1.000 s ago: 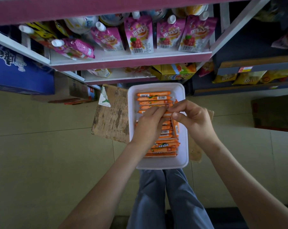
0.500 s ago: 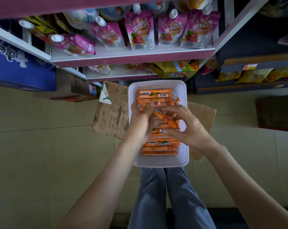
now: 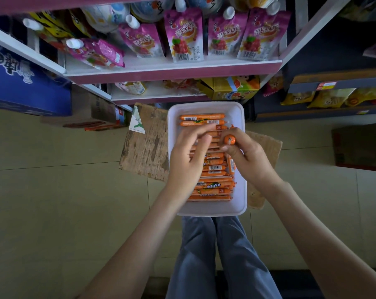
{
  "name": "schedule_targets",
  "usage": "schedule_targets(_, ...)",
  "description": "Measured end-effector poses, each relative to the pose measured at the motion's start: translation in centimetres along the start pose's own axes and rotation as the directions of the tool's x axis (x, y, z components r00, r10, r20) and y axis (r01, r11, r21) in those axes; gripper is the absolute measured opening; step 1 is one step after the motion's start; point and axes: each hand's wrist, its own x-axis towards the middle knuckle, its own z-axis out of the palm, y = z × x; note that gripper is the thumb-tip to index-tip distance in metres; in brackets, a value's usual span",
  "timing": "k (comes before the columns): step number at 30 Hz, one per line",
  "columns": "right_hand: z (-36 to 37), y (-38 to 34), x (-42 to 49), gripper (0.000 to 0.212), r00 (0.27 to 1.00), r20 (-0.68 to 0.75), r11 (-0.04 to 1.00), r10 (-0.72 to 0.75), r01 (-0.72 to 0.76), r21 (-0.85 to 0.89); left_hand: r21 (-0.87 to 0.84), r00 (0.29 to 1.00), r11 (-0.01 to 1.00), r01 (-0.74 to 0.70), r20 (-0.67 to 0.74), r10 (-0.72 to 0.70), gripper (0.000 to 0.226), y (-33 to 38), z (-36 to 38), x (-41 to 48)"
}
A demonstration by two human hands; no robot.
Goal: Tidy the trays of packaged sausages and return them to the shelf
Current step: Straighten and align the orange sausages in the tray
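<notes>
A white tray (image 3: 238, 117) rests on my knees, filled with several orange packaged sausages (image 3: 210, 186) laid crosswise in a stack. My right hand (image 3: 249, 156) grips one sausage (image 3: 229, 140) upright, its round end pointing at the camera, over the tray's right side. My left hand (image 3: 189, 156) hovers over the middle of the stack with fingers loosely spread, fingertips touching the sausages near the top rows. The sausages under both hands are hidden.
A pink-edged shelf (image 3: 172, 72) ahead holds purple drink pouches (image 3: 183, 35); a lower shelf (image 3: 156, 98) has yellow boxes (image 3: 234, 87). Flattened cardboard (image 3: 146, 147) lies on the tile floor under the tray. A blue carton (image 3: 21, 83) stands at left, a dark shelf unit (image 3: 333, 83) at right.
My right hand has turned the sausage it holds from lying diagonally to standing on end. My left hand has opened and spread over the stack.
</notes>
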Motion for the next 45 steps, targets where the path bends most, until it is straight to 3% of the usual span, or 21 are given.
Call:
schedule_targets(4, 0.3, 0.3, 0.1, 0.022, 0.997, 0.048, 0.998, -0.061, 0.062, -0.026, 0.046, 0.977, 0.979, -0.197, 0.09, 0.193, 0.021, 0.3, -0.1, 0.5)
schedule_targets(8, 0.5, 0.2, 0.1, 0.014, 0.998, 0.048, 0.997, -0.036, 0.039, -0.059, 0.093, 0.98, 0.977, -0.194, 0.066, 0.188, 0.009, -0.4, -0.3, 0.6)
schedule_targets(11, 0.7, -0.1, -0.1, 0.03, 0.995, 0.082, 0.998, 0.059, -0.057, -0.028, 0.022, 0.999, 1.0, -0.021, -0.035, 0.022, 0.01, -0.2, -0.8, 0.4)
schedule_targets(14, 1.2, 0.2, -0.6, 0.05, 0.976, 0.145, 0.987, 0.162, -0.16, -0.028, -0.148, 0.959, 0.963, 0.224, -0.145, -0.245, 0.024, 0.3, -1.4, 0.6)
schedule_targets(18, 0.0, 0.9, -1.3, 0.034, 0.968, 0.047, 0.957, 0.247, -0.251, 0.148, -0.34, 0.856, 0.869, 0.36, -0.249, -0.453, 0.021, -1.4, -2.8, 1.1)
schedule_targets(21, -0.7, 0.4, -1.5, 0.024, 0.962, -0.007, 0.882, 0.272, -0.247, 0.401, -0.455, 0.774, 0.761, 0.463, -0.21, -0.597, 0.02, -3.1, -3.0, 1.0)
schedule_targets(23, -0.8, -0.2, -1.5, 0.02, 0.956, -0.03, 0.833, 0.292, -0.238, 0.5, -0.428, 0.74, 0.706, 0.565, -0.115, -0.663, 0.018, -3.9, -3.0, 0.7)
schedule_targets(25, -0.8, -0.6, -1.4, 0.019, 0.954, -0.032, 0.829, 0.297, -0.241, 0.505, -0.199, 0.743, 0.734, 0.65, -0.036, -0.668, 0.017, -4.4, -2.9, 0.4)
schedule_targets(28, -0.5, -0.7, -1.1, 0.02, 0.962, -0.029, 0.872, 0.271, -0.233, 0.43, 0.343, 0.823, 0.799, 0.494, 0.113, -0.557, 0.02, -4.0, -2.2, -0.3)
schedule_targets(31, 0.0, -0.9, -0.8, 0.02, 0.985, -0.027, 0.935, 0.169, -0.152, 0.319, 0.548, 0.893, 0.796, 0.257, 0.181, -0.413, 0.039, -2.9, -0.8, -0.8)
schedule_targets(34, 0.5, -1.4, -0.7, 0.017, 0.996, -0.023, 0.958, 0.081, -0.071, 0.278, 0.528, 0.962, 0.845, 0.086, 0.175, -0.208, 0.033, -1.9, 0.3, -0.9)
schedule_targets(45, -0.3, -1.3, -0.4, 0.018, 0.997, -0.065, 0.946, 0.032, -0.009, 0.324, 0.445, 0.936, 0.895, 0.021, 0.305, -0.173, 0.039, -1.8, 1.2, -0.6)
